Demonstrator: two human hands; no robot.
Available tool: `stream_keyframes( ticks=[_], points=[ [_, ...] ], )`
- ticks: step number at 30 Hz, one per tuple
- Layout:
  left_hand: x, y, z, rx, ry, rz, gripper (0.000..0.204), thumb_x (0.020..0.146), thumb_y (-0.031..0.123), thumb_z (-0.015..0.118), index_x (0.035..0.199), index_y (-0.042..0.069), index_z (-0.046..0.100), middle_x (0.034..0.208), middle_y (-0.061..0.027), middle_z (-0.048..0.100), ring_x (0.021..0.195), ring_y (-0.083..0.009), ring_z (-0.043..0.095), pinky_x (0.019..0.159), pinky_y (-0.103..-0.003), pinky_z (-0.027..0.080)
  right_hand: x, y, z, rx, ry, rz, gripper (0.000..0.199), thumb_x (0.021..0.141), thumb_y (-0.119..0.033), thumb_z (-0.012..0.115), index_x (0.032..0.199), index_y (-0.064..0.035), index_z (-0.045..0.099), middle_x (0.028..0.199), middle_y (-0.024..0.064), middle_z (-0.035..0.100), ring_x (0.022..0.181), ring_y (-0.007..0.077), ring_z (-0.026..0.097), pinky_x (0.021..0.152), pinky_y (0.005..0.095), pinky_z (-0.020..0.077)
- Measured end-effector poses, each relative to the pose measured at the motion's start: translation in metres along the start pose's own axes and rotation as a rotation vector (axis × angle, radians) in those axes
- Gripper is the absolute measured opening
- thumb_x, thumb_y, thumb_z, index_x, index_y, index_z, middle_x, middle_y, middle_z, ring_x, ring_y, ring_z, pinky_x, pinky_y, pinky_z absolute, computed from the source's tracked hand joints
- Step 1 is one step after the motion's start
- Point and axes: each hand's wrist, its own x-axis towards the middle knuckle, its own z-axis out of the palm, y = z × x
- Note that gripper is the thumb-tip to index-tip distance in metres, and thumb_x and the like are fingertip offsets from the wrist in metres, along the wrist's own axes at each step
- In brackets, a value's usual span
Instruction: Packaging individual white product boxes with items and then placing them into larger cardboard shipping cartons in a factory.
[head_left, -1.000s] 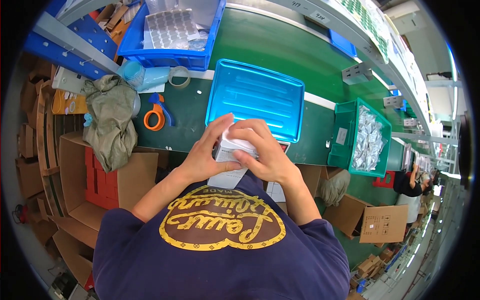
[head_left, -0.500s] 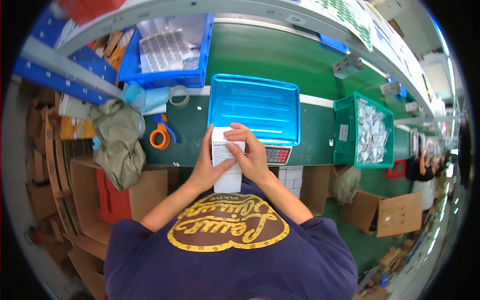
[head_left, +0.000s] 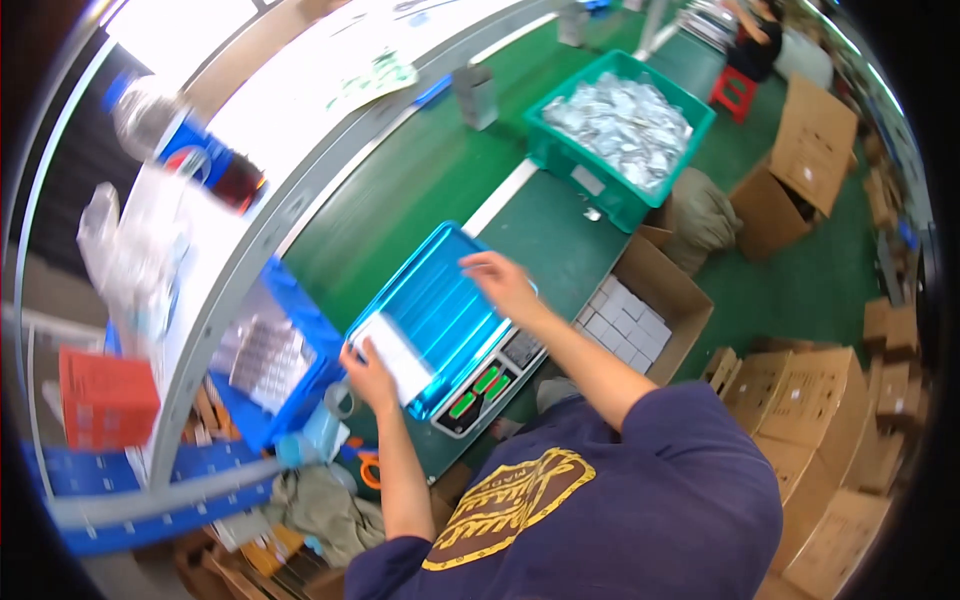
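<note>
A white box [head_left: 402,358] is at the left end of the shiny blue tray [head_left: 440,300], which sits on a scale [head_left: 482,388] with lit displays. My left hand [head_left: 370,378] grips this box by its left edge. Over the tray's right part is my right hand [head_left: 503,286], fingers apart and holding nothing; motion blurs it slightly. Beyond it stands a green bin [head_left: 562,152] heaped with silvery packets [head_left: 625,125].
A carton [head_left: 688,285] with several white boxes [head_left: 625,325] stands beside the bench. Left of the scale are a blue bin [head_left: 318,350], a tape roll [head_left: 340,400] and orange-handled scissors [head_left: 370,470]. A shelf [head_left: 250,235] crosses above, carrying a bottle [head_left: 190,148].
Both hands held the white box close to my body. Now my right hand has let go and moved right, while my left hand has the box over the tray. The view has turned right.
</note>
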Motion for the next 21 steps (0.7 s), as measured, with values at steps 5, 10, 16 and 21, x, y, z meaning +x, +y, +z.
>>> stream_keyframes(
  ticks=[5,10,16,21],
  points=[
    [-0.003,0.034,-0.012,0.231,0.329,0.291,0.037,0.095,0.018,0.056,0.123,-0.005,0.049,0.125,-0.0229,0.052,0.118,-0.0350,0.050,0.102,-0.043,0.038,0.017,-0.046,-0.256,-0.488,0.514,0.070,0.023,0.087,-0.002,0.051,0.107,-0.0027,0.063,0.095,0.0097,0.071,0.087,0.0176,0.069,0.079,0.0302,0.0537],
    [0.046,0.135,0.093,-0.322,-0.195,0.342,0.034,0.095,0.017,0.058,0.123,-0.001,0.049,0.124,-0.0173,0.055,0.118,-0.0246,0.051,0.103,-0.038,0.040,0.127,0.014,-0.393,-1.372,0.167,0.473,0.053,0.081,-0.022,0.066,0.129,-0.0066,0.050,0.121,0.0202,0.062,0.103,0.0314,0.065,0.088,0.0400,0.0512],
    [0.160,0.203,0.343,-0.242,-0.594,0.097,0.099,0.075,0.037,0.082,0.146,0.000,0.026,0.151,-0.0244,0.029,0.141,-0.0315,0.030,0.113,-0.039,0.029,0.168,0.053,-0.379,-1.255,0.171,0.636,0.075,0.080,-0.004,0.060,0.147,-0.0052,0.027,0.123,0.0312,0.051,0.109,0.0474,0.056,0.092,0.0492,0.0479],
    [0.234,0.240,0.481,0.072,-0.487,0.206,0.105,0.071,0.034,0.085,0.147,0.003,0.019,0.145,-0.0212,0.036,0.136,-0.0313,0.036,0.110,-0.045,0.035,0.103,0.019,-0.376,-1.046,0.445,-0.013,0.035,0.080,-0.008,0.066,0.114,-0.0030,0.061,0.113,0.0183,0.056,0.102,0.0392,0.058,0.086,0.0425,0.0482]
  ],
)
